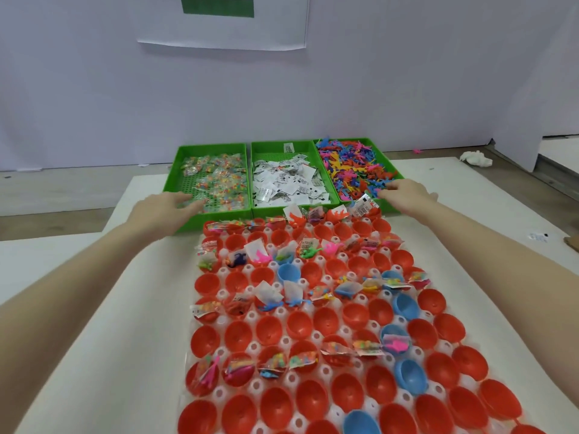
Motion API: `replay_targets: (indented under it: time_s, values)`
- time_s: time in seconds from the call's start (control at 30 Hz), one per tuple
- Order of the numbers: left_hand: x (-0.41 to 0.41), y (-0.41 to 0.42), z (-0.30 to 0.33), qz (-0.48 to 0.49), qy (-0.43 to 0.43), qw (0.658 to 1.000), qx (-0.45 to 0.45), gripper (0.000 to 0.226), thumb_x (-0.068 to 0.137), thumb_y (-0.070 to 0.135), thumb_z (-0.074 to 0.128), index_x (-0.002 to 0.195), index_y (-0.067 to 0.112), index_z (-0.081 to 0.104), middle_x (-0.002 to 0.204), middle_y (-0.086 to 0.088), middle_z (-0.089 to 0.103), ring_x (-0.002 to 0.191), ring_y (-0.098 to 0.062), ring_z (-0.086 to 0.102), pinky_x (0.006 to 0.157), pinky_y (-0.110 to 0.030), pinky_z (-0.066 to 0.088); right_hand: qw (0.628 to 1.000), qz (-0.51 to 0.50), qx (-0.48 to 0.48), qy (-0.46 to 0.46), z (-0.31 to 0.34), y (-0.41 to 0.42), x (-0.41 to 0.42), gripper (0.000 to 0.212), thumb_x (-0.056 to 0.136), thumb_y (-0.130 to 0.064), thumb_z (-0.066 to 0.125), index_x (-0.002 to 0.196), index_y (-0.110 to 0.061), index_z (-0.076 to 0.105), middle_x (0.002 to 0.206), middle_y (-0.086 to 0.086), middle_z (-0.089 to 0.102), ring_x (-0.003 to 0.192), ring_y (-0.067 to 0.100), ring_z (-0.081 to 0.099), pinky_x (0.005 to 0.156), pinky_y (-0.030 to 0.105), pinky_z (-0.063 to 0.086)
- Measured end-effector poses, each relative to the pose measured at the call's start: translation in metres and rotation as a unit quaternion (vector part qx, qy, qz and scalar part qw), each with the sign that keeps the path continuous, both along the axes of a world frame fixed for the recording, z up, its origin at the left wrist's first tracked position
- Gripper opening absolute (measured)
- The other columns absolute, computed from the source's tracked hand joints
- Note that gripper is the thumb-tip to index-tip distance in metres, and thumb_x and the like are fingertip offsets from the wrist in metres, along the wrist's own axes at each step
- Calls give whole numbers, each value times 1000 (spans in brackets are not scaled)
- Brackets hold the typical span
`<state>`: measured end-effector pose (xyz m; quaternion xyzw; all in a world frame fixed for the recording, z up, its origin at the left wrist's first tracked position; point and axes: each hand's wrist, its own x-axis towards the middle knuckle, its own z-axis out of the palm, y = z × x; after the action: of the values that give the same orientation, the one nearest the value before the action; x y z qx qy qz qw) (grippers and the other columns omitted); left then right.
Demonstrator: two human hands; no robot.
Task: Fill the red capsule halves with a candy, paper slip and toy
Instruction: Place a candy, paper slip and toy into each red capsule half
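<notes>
A white holder tray point(224, 321) in front of me carries several rows of red capsule halves point(269, 330), with a few blue halves point(288, 272) among them. Some rows hold candy bags, paper slips and small toys; other rows are bare. Behind it stand three green trays: wrapped candies point(219, 180) on the left, paper slips point(288, 183) in the middle, colourful toys point(351, 167) on the right. My left hand point(166, 211) reaches into the candy tray's near left corner, fingers stretched toward the candies. My right hand point(404, 192) lies over the toy tray's near edge, fingertips among the toys.
Everything sits on a white sheet point(109, 339) over a grey table, with a white wall behind. A crumpled white tissue point(476, 158) lies at the far right, and a loose pink toy point(416, 151) lies beyond the toy tray.
</notes>
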<state>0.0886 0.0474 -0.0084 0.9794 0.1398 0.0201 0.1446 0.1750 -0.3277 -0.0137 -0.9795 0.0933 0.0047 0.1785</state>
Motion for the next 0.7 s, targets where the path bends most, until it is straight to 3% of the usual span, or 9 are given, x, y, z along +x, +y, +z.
replay_targets:
  time_s: [0.1,0.17,0.27,0.4,0.6,0.7]
  values:
    - [7,-11,-5,8,32,998,56,48,94,55,33,127,28,55,126,-10,59,119,-29,49,98,-37,28,994,-17,99,-45,2,3,2,31,86,-26,61,114,-13,65,123,11,59,114,30,49,91,35,37]
    - [10,-13,-6,30,-16,999,1,38,92,47,47,118,23,63,117,-10,63,110,-30,53,94,-37,34,991,-19,115,-64,5,3,2,26,83,-16,63,108,-10,68,122,11,60,113,29,51,93,37,41]
    - [16,-11,-5,59,-62,991,-105,34,84,30,66,114,13,65,120,-10,62,113,-31,52,95,-40,41,993,-24,66,-99,6,4,1,22,81,-22,68,101,-13,70,118,5,64,113,26,53,95,38,37]
    - [16,-12,-5,81,-119,975,-167,33,78,14,73,109,4,66,114,-18,62,106,-33,55,91,-41,45,985,-6,106,-134,6,3,0,17,77,-24,74,86,-10,69,104,8,68,100,25,59,83,38,46]
    - [6,-6,-12,97,-235,943,-213,39,71,11,78,107,0,66,98,-18,66,89,-27,58,77,-30,39,965,-31,150,-214,7,4,2,8,81,-10,66,86,-6,70,97,13,69,87,18,56,72,26,38]
    - [2,-4,-13,67,-239,947,-202,31,72,14,78,98,0,69,84,-12,64,75,-18,53,68,-26,37,963,-30,163,-214,8,6,5,20,84,-5,60,103,-4,64,103,14,66,95,23,58,72,24,36]
